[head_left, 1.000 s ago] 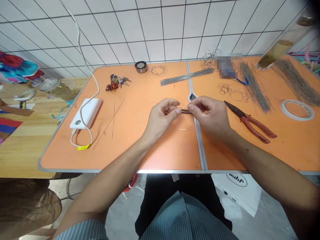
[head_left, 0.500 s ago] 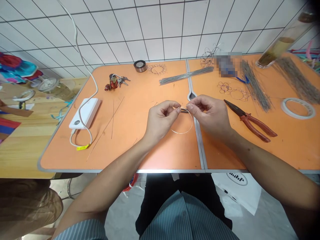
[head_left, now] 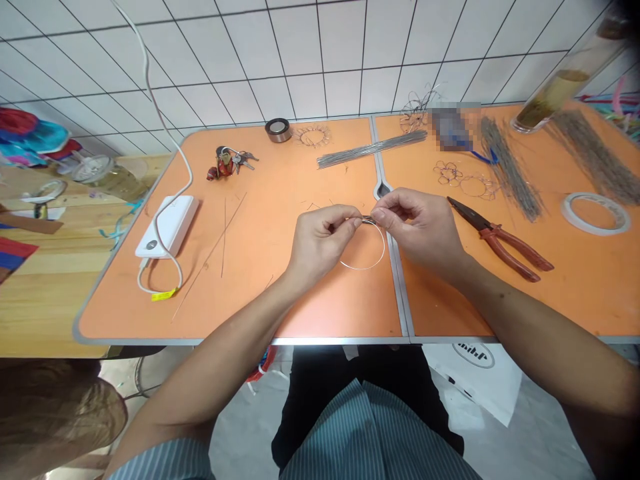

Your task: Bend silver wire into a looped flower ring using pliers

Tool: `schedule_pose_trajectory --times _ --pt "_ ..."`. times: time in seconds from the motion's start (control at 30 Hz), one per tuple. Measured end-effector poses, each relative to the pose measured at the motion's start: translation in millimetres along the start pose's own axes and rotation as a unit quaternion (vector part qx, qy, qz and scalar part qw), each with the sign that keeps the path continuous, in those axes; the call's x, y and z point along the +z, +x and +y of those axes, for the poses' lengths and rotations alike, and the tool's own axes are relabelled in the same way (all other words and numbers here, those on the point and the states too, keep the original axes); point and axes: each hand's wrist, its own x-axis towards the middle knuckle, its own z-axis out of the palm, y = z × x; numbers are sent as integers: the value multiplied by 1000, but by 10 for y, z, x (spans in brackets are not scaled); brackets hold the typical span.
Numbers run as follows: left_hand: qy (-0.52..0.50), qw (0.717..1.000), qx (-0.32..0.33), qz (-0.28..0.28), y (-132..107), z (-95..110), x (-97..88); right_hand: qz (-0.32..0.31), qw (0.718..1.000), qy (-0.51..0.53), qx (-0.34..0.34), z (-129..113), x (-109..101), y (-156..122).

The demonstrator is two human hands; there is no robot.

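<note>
A thin, shiny wire bends into a round loop between my two hands, above the orange table. Thumb and forefinger of my left hand pinch the loop's upper left. My right hand pinches it at the upper right, with its fingers curled. Between the fingertips sits a small dark, shiny part, too small to make out. Red-handled pliers lie just right of my right hand. Beyond the hands lies a bundle of straight wires.
Right of the hands are bent wire flowers, a dark wire bundle and a white tape roll. To the left lie a white power bank with its cable, keys and loose wires. Brown tape stands by the wall.
Both hands keep their pinch on the wire loop, almost unmoved. The small part between the fingertips shows slightly more, and the whole view has shifted a little.
</note>
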Motion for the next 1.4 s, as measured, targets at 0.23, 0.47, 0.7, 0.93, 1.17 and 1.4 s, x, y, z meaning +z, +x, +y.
schedule_pose_trajectory --times 0.23,0.47,0.7,0.93,1.17,1.4 --pt "76 994 63 -47 -25 17 -38 -53 998 -1 19 -50 -120 38" --pt "32 999 27 -27 -27 -31 3 -81 995 47 34 75 -117 95" --pt "-22 993 -104 56 64 -77 -79 -92 990 -64 87 -39 -465 -62" --pt "-90 979 -158 96 97 9 -97 -41 857 -476 193 158 -1446 -872" --pt "-110 972 -177 105 88 64 -81 -78 779 -584 214 399 -1369 -1116" --pt "-166 968 -154 106 159 -127 -81 -48 742 -639 195 538 -1288 -1088"
